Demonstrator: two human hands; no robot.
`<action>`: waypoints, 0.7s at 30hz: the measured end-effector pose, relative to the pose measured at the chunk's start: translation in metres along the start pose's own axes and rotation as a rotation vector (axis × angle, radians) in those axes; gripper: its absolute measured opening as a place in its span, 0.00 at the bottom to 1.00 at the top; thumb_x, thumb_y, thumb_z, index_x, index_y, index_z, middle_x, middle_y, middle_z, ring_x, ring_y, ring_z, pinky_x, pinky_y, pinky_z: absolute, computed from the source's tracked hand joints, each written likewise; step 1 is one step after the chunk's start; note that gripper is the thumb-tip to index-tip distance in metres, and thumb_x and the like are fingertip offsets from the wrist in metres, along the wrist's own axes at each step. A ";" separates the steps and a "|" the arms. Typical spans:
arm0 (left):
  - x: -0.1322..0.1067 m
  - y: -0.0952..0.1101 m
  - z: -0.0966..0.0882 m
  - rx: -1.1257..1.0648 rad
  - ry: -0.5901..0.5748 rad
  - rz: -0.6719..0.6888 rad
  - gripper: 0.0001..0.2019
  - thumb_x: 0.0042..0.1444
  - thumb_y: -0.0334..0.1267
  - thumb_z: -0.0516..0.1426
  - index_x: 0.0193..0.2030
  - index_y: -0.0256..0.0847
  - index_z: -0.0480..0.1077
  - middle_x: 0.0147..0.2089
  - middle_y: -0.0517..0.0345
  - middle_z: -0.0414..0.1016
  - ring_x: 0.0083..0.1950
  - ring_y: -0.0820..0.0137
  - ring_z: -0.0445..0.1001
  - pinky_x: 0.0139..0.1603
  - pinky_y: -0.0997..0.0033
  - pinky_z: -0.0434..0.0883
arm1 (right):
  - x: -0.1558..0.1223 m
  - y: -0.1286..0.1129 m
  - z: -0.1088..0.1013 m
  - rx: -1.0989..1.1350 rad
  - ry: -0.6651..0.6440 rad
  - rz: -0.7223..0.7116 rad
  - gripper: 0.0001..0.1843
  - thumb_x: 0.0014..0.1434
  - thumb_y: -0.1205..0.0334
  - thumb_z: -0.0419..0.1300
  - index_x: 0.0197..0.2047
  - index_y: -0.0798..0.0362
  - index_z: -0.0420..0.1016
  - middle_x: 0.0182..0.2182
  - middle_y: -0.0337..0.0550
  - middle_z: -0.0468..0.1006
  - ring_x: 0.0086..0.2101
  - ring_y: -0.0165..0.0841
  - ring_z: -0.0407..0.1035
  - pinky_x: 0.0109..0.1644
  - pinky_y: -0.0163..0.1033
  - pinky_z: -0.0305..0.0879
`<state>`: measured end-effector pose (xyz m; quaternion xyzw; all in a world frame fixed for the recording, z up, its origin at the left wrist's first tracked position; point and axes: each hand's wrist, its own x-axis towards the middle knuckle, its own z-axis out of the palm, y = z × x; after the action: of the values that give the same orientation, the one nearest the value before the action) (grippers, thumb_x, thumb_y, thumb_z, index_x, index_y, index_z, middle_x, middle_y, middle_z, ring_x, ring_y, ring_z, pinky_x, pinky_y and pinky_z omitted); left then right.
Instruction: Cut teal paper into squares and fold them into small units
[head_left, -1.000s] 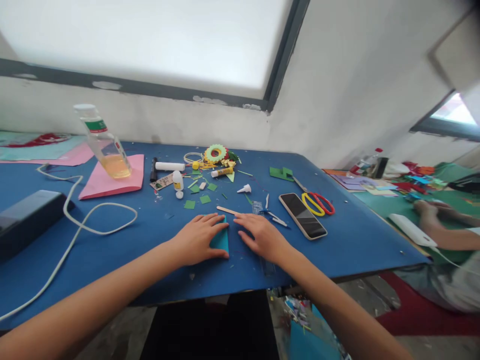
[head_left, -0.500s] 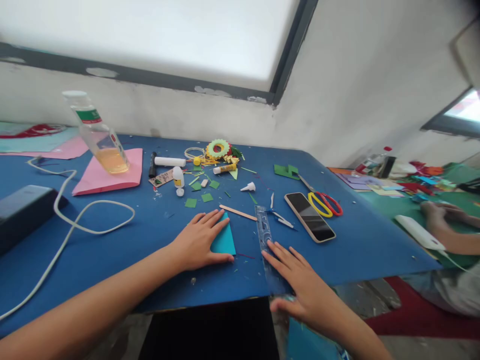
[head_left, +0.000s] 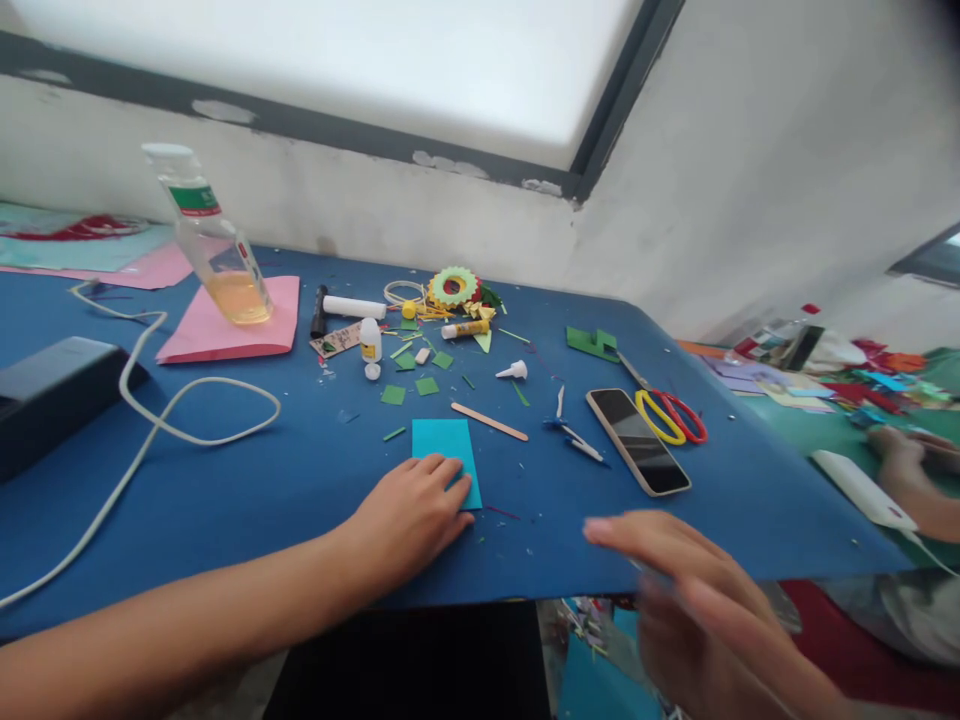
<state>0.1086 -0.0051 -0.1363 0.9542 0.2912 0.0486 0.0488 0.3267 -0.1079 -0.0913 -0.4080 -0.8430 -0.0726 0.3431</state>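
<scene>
My left hand [head_left: 412,515] lies closed over the lower part of a blue folded paper [head_left: 441,440], its fingertips pressing the sheet to the table. Raised at the front right, off the table edge, my right hand [head_left: 712,600] is smeared by motion. Its fingers are curled together, with a faint clear glint [head_left: 654,574] between them, apparently the ruler; most of it is hidden. Beyond the paper lies a wooden craft stick [head_left: 489,421]. A compass [head_left: 576,435] rests to its right, beside a phone [head_left: 637,440].
Scissors [head_left: 671,415] lie behind the phone. Green paper scraps [head_left: 427,386], a glue bottle [head_left: 370,345] and a glue stick [head_left: 465,328] are at the back. A bottle [head_left: 225,260] stands left, near a white cable [head_left: 157,430]. A co-worker's hands [head_left: 907,470] are far right.
My right hand has come up and back off the table, and the clear ruler is gone from the tabletop. My left hand has drawn back and curled, uncovering more of the blue paper.
</scene>
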 end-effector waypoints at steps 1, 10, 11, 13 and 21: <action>-0.002 0.003 0.000 0.001 0.005 0.013 0.16 0.61 0.40 0.49 0.51 0.35 0.67 0.54 0.42 0.69 0.54 0.56 0.68 0.50 0.57 0.69 | 0.016 0.006 0.008 -0.005 -0.126 -0.104 0.28 0.61 0.72 0.48 0.62 0.42 0.53 0.45 0.43 0.75 0.43 0.35 0.71 0.44 0.41 0.70; -0.023 0.024 -0.003 -0.015 -0.049 0.098 0.16 0.61 0.36 0.47 0.52 0.32 0.67 0.53 0.41 0.70 0.52 0.55 0.69 0.46 0.58 0.72 | 0.063 0.060 0.097 -0.103 -0.583 -0.257 0.22 0.59 0.71 0.49 0.56 0.52 0.65 0.46 0.55 0.70 0.41 0.38 0.69 0.42 0.45 0.68; -0.025 0.026 -0.002 -0.018 -0.064 0.122 0.16 0.60 0.35 0.48 0.52 0.31 0.66 0.53 0.41 0.70 0.51 0.56 0.70 0.45 0.59 0.73 | 0.061 0.059 0.100 -0.099 -0.597 -0.266 0.22 0.59 0.71 0.49 0.57 0.52 0.65 0.45 0.54 0.71 0.40 0.38 0.69 0.41 0.46 0.68; -0.028 0.029 0.000 -0.017 -0.085 0.160 0.17 0.60 0.33 0.48 0.53 0.28 0.65 0.53 0.40 0.70 0.51 0.56 0.70 0.44 0.61 0.73 | 0.058 0.055 0.101 -0.092 -0.620 -0.266 0.23 0.59 0.70 0.49 0.57 0.51 0.64 0.45 0.54 0.71 0.38 0.39 0.69 0.40 0.46 0.68; -0.021 -0.001 -0.016 -0.237 -0.167 0.227 0.24 0.57 0.49 0.51 0.58 0.40 0.62 0.58 0.47 0.66 0.63 0.54 0.56 0.63 0.48 0.54 | 0.053 0.056 0.100 0.063 -0.607 -0.164 0.25 0.57 0.69 0.50 0.59 0.58 0.61 0.47 0.56 0.68 0.46 0.42 0.65 0.47 0.48 0.66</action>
<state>0.0888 -0.0155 -0.1218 0.9692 0.1689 0.0082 0.1789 0.2932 0.0028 -0.1420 -0.3310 -0.9387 0.0514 0.0812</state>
